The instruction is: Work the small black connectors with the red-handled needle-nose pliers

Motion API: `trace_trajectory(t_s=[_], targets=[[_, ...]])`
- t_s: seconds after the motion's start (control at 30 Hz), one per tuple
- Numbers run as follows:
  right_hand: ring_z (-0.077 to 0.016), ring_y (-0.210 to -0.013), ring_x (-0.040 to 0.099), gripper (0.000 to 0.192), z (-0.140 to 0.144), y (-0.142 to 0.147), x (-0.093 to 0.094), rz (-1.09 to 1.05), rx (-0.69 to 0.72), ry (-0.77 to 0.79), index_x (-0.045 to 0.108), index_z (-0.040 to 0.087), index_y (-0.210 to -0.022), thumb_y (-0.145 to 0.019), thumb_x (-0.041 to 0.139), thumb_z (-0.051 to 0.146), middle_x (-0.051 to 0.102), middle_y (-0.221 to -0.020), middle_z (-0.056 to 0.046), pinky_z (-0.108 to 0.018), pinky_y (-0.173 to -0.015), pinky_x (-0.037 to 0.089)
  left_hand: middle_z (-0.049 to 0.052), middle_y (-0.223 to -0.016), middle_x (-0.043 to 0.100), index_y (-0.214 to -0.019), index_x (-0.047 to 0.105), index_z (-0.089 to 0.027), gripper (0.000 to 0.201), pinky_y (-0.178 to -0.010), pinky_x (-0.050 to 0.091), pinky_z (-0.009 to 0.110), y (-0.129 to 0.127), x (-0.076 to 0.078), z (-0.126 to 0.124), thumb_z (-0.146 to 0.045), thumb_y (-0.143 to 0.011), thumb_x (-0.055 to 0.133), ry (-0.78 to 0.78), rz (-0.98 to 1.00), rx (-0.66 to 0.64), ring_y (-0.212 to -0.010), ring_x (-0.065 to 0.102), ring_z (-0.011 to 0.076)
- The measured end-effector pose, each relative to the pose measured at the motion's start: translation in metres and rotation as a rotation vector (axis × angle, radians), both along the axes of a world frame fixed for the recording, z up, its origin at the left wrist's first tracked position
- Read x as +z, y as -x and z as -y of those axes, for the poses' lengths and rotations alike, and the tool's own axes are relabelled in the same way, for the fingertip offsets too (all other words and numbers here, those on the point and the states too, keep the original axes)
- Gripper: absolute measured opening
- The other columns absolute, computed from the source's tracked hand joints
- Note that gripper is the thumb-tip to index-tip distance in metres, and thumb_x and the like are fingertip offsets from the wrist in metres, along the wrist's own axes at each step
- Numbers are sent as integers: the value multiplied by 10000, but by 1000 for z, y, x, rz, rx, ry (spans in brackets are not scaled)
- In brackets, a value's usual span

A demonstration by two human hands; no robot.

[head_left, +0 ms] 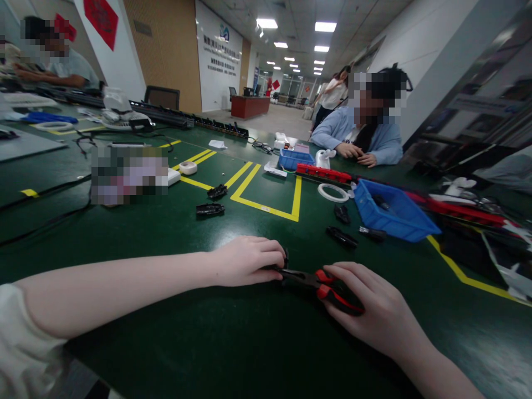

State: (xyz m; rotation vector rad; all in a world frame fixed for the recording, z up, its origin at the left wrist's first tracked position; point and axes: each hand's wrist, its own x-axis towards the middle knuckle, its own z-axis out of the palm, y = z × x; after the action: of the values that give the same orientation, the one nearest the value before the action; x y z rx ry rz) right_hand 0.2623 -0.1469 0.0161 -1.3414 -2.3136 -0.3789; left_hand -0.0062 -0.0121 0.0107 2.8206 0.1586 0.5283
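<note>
My right hand is closed around the red and black handles of a pair of long-nose pliers. Their dark jaws point left, to the fingertips of my left hand. That hand is closed on a small black part, mostly hidden behind its fingers. The jaws meet or lie very close to this part; whether they grip it I cannot tell. Beyond my hands, black plastic pieces lie on the green table: two to the left, one of them a ribbed shell, and several to the right, including a long dark piece.
A blue bin with a dark item inside stands at right, near a white tape ring and a red strip. Yellow tape marks the green table. A person sits across; black cables run at left.
</note>
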Motion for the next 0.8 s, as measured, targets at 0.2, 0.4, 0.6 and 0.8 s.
trace_trajectory(t_s=[0.2, 0.4, 0.6, 0.8], targets=[[-228, -888, 709, 344, 1, 2, 3, -46, 5, 61, 608, 195, -1170, -834, 630, 263, 695, -1076, -110, -347, -751, 611, 86, -1203, 628, -1031, 619, -180, 142, -779, 536, 276, 0, -1, -1, -295, -988, 546, -19, 7, 0, -1002, 663, 199], [-234, -898, 704, 354, 0, 1, 1, -20, 0, 50, 596, 187, -1179, -836, 636, 263, 692, -1078, -113, -359, -757, 610, 84, -1170, 641, -1025, 614, -181, 134, -815, 532, 300, -1, -1, 0, -287, -995, 539, -24, 3, -2, -1024, 658, 213], [-236, -901, 687, 368, 0, -1, 0, 46, 1, -13, 587, 155, -1193, -850, 648, 272, 676, -1088, -131, -368, -749, 599, 75, -1154, 649, -1022, 601, -177, 119, -823, 528, 301, -1, -1, 1, -278, -969, 564, 5, 0, 6, -1021, 661, 213], [-238, -909, 681, 379, -1, 0, 1, 68, 8, -26, 604, 152, -1192, -846, 670, 292, 679, -1092, -133, -364, -744, 585, 70, -1127, 660, -1046, 586, -179, 126, -860, 524, 304, -1, 3, 3, -251, -946, 557, 44, -7, 10, -1008, 667, 206]])
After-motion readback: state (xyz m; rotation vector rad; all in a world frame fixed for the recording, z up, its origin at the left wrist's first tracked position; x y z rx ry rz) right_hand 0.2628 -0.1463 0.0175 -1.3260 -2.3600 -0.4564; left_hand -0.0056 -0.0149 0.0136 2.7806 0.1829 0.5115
